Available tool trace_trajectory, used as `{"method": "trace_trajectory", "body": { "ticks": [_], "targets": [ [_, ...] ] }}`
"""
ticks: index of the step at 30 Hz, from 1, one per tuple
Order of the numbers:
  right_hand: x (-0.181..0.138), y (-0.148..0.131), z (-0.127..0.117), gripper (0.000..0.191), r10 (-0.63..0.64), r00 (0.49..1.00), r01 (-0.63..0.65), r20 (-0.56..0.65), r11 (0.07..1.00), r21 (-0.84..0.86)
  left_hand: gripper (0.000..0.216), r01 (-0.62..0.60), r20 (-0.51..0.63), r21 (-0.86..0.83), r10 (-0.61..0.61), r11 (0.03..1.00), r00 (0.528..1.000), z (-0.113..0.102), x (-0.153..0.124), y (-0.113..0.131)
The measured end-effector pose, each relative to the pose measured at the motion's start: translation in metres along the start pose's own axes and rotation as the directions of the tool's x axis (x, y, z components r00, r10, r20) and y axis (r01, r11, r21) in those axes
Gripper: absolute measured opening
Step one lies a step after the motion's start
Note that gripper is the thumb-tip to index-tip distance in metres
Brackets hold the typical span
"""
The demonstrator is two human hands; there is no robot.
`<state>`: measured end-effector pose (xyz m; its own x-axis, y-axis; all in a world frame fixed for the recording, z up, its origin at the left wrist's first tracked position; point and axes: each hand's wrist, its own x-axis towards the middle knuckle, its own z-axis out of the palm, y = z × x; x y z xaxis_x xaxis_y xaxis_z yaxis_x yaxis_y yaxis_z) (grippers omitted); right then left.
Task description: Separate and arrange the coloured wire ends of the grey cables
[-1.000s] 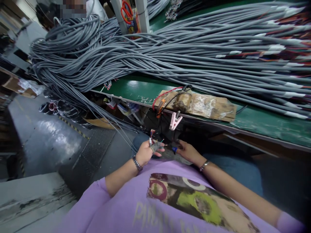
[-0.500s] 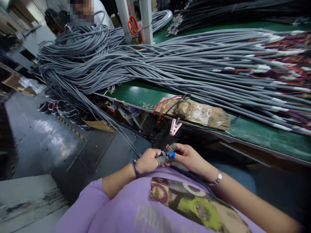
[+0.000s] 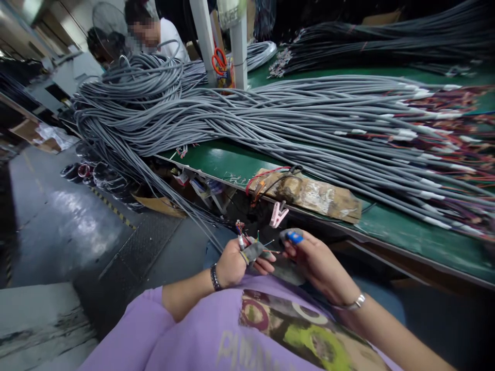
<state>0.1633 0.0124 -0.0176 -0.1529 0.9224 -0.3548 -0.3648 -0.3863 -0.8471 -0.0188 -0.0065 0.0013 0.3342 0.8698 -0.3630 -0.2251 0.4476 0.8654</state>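
In front of my shirt, my left hand [image 3: 235, 262] is closed around the end of a grey cable. Thin coloured wires [image 3: 240, 229] stick up from the fist, and several fine wire ends fan out to the right past the thumb. A grey finger cot covers that thumb. Just right of these wires, my right hand [image 3: 317, 264] has thumb and fingers pinched together, with blue tape on a grey-covered finger. Whatever lies in the pinch is too small to make out. Grey cables [image 3: 197, 220] run from near my left hand up to the bench.
Bundled grey cables [image 3: 247, 111] with white-taped, stripped ends cover much of the green bench [image 3: 211, 157]. At its edge are taped cardboard [image 3: 323, 196] and a pink clip [image 3: 278, 214]. Orange scissors [image 3: 219, 61] hang on a post. Another person [image 3: 170, 38] sits behind the cables.
My hands were together over the wires; the right has moved away to the right. The coloured wires now show above my left hand. The view has tilted slightly upward.
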Motion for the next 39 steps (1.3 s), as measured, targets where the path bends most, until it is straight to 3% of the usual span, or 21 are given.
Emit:
{"method": "trace_trajectory", "body": {
  "ticks": [4,6,8,10,12,19,28,39],
  "targets": [
    [0.019,-0.014,0.000,0.042,0.131,0.982,-0.145,0.137,0.985,0.091,0.052,0.014,0.024,-0.031,-0.013,0.999,1.000,0.010,0.005,0.015],
    [0.025,-0.022,0.006,0.042,0.129,0.965,-0.151,0.227,0.985,0.082,0.052,0.029,0.055,-0.037,-0.027,0.999,0.998,0.015,0.009,0.022],
    [0.028,-0.028,0.012,0.042,0.025,0.974,-0.027,0.226,1.000,0.007,0.052,0.032,0.064,-0.037,-0.030,0.999,0.997,0.018,0.012,0.025],
    [0.029,-0.030,0.016,0.044,-0.126,0.983,0.144,0.135,0.980,-0.135,0.052,0.032,0.060,-0.027,-0.030,0.999,0.998,0.019,0.015,0.026],
    [0.029,-0.029,0.020,0.047,-0.221,0.974,0.227,0.054,0.946,-0.233,0.050,0.031,0.062,-0.010,-0.031,0.999,0.998,0.020,0.018,0.024],
    [0.034,-0.024,0.028,0.060,0.006,0.987,-0.025,0.158,0.993,0.116,0.048,0.011,0.084,0.027,-0.013,1.000,0.996,0.022,0.023,0.023],
    [0.036,-0.023,0.033,0.052,0.030,0.992,-0.056,0.120,0.975,0.216,0.049,0.025,0.059,0.037,-0.027,0.999,0.998,0.019,0.027,0.020],
    [0.031,-0.026,0.025,0.052,0.061,0.983,-0.089,0.171,0.982,0.164,0.051,0.063,0.064,0.060,-0.067,0.996,0.996,0.016,0.015,0.023]
  ]
}}
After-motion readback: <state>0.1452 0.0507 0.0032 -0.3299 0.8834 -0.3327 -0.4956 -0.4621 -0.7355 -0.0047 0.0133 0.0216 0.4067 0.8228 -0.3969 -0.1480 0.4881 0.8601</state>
